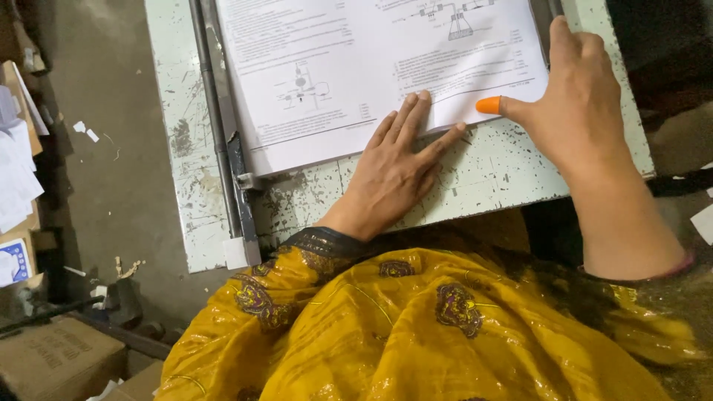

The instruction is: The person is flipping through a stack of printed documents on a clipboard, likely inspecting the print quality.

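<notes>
A stack of white printed sheets with text and small diagrams lies on a worn, pale green metal table. My left hand rests flat on the near edge of the stack, fingers spread, pressing it down. My right hand lies on the stack's right corner, its thumb capped with an orange rubber finger cot that touches the paper's lower edge. Neither hand grips anything. My yellow patterned sleeve fills the lower part of the view.
A grey metal guide rail runs along the left side of the sheets. On the floor at left are paper stacks, cardboard boxes and paper scraps. Another white sheet shows at the right edge.
</notes>
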